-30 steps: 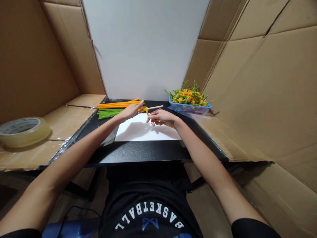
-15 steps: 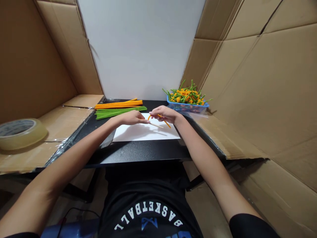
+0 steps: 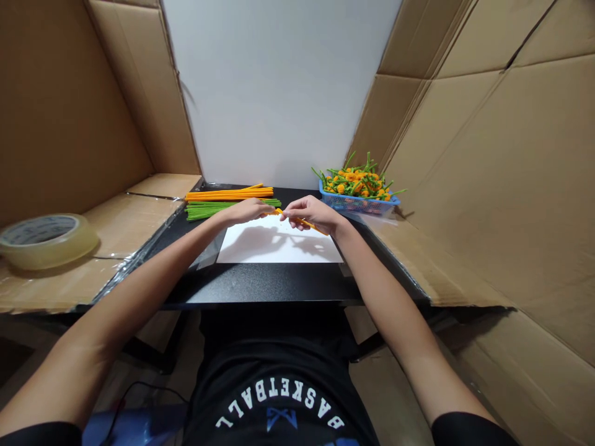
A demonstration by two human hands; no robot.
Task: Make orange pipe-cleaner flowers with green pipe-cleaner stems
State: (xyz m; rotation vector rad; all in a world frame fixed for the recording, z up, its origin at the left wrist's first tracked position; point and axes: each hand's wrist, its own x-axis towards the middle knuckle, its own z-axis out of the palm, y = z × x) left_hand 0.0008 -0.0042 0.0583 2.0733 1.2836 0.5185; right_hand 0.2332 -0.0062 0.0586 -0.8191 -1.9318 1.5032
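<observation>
An orange fuzzy stem (image 3: 315, 228) runs between my two hands over a white sheet (image 3: 279, 248). My left hand (image 3: 251, 211) is closed, its fingertips pinching the stem's left part. Closed around the same stem, my right hand (image 3: 308, 214) has the free end sticking out below it towards the right. The pale thin stick seen earlier cannot be made out now. Orange stems (image 3: 227, 194) and green stems (image 3: 199, 211) lie in bundles behind my left hand.
Behind my right hand, a blue basket (image 3: 360, 203) holds many orange and green fuzzy pieces. A roll of clear tape (image 3: 69, 248) lies on cardboard at the left. Cardboard walls (image 3: 502, 167) flank the black table (image 3: 260, 285).
The stem's left part has moved up to my left fingertips, and the pale stick has gone from sight. The whole view has shifted slightly.
</observation>
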